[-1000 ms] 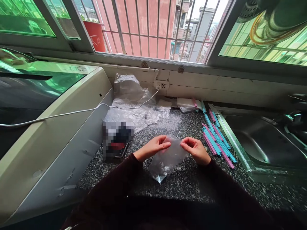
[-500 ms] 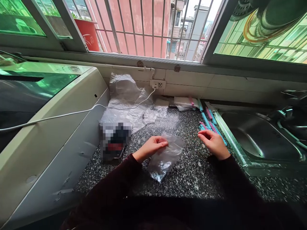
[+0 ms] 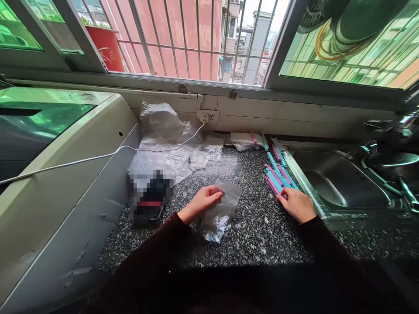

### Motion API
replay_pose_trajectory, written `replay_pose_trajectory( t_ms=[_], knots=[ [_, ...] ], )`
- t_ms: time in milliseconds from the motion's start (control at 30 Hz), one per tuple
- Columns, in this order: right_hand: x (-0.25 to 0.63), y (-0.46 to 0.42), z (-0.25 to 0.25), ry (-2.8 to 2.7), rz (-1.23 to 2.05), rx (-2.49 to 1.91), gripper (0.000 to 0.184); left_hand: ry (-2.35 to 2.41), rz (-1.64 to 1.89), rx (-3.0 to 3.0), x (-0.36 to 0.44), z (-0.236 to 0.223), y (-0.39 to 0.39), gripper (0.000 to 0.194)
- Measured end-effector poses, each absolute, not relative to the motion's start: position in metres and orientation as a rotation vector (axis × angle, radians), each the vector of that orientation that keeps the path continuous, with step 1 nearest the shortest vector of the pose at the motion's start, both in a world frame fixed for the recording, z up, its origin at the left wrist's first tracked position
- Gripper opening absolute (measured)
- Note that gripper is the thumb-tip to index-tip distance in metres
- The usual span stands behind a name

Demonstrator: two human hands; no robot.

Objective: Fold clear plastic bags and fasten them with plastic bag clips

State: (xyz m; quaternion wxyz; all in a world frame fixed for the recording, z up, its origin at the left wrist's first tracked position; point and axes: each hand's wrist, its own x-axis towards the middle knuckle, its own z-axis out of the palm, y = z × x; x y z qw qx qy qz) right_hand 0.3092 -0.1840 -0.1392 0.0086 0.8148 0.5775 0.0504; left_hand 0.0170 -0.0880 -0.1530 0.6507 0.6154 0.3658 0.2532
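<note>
My left hand (image 3: 203,201) pinches the top edge of a small clear plastic bag (image 3: 220,213) that lies on the speckled dark countertop (image 3: 258,226). My right hand (image 3: 296,204) rests on the near end of a pile of blue and pink plastic sticks (image 3: 276,172) beside the sink; its fingers curl down onto them, and I cannot see whether they grip one. Both arms wear dark sleeves.
A steel sink (image 3: 337,183) lies to the right, a white appliance with a dark lid (image 3: 59,152) to the left. More clear bags (image 3: 170,139) are heaped at the back by a wall socket (image 3: 207,116) and white cable. A blurred dark object (image 3: 150,196) stands left of my hand.
My right hand let go of the bag and moved right onto the coloured sticks. The left hand kept its pinch on the bag. The view shifted slightly rightward.
</note>
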Motion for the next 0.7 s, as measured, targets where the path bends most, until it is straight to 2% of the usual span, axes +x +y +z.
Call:
replay_pose_trajectory(
  t_ms=[233,400,567,700],
  knots=[
    [0.307,-0.182,-0.151,1.945,0.279,2.494,0.019,0.823,0.611,1.397,0.016,-0.153,-0.086,0.031],
    [0.307,-0.178,-0.160,2.043,0.479,2.422,0.019,0.818,0.617,1.357,0.016,-0.154,-0.086,0.033],
    [0.288,-0.167,-0.153,2.421,0.815,2.346,0.016,0.796,0.600,1.252,0.016,-0.156,-0.084,0.037],
    [0.258,-0.155,-0.138,2.745,0.949,2.201,0.016,0.764,0.596,1.174,0.017,-0.157,-0.083,0.038]
  ],
)
